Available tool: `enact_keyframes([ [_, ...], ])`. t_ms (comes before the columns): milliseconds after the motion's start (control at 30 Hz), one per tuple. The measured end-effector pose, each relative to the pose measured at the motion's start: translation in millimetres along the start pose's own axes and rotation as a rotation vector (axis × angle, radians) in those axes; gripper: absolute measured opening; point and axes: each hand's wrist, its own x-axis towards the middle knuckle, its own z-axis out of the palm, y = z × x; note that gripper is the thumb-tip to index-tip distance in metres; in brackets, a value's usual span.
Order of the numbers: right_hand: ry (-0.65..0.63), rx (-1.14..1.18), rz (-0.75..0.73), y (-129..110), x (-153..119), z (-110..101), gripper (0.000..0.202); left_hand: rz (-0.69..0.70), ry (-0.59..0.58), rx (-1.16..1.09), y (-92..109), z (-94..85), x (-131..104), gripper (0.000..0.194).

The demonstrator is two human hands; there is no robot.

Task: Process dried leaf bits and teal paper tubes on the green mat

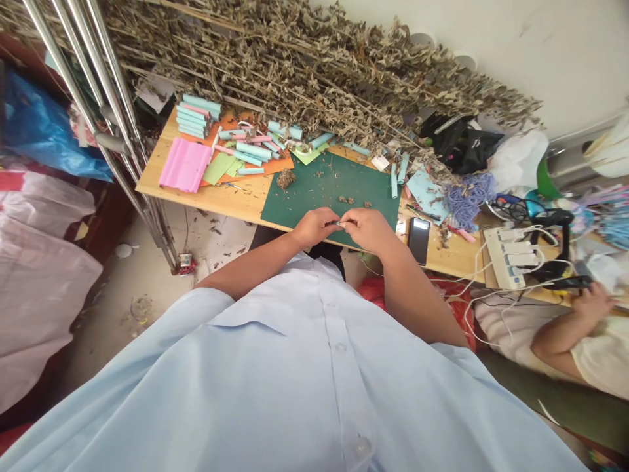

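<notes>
My left hand [316, 227] and my right hand [362, 227] meet at the front edge of a green cutting mat [327, 187]. Both are closed, fingertips pinched together around a tiny pale piece [338, 223]. It is too small to name and the fingers cover most of it. Just beyond the hands, small brown crumbs of dried leaf [345, 199] lie on the mat. A larger clump of dried leaf [285, 178] rests at the mat's left side.
Dried leafy stalks [295, 59] are heaped along the back. Rolled blue and pink paper tubes [250, 152] and pink paper [184, 164] lie left. A phone [419, 240], purple string [469, 200] and power strip [505, 257] are right, near another person's hand [592, 301]. Metal crutches [115, 124] lean left.
</notes>
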Motion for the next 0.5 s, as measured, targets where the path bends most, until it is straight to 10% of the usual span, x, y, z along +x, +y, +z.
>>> enact_keyframes([
  [500, -0.019, 0.058, 0.073, 2.8, -1.9, 3.1, 0.013, 0.003, 0.003, 0.003, 0.3, -0.7, 0.6, 0.027],
])
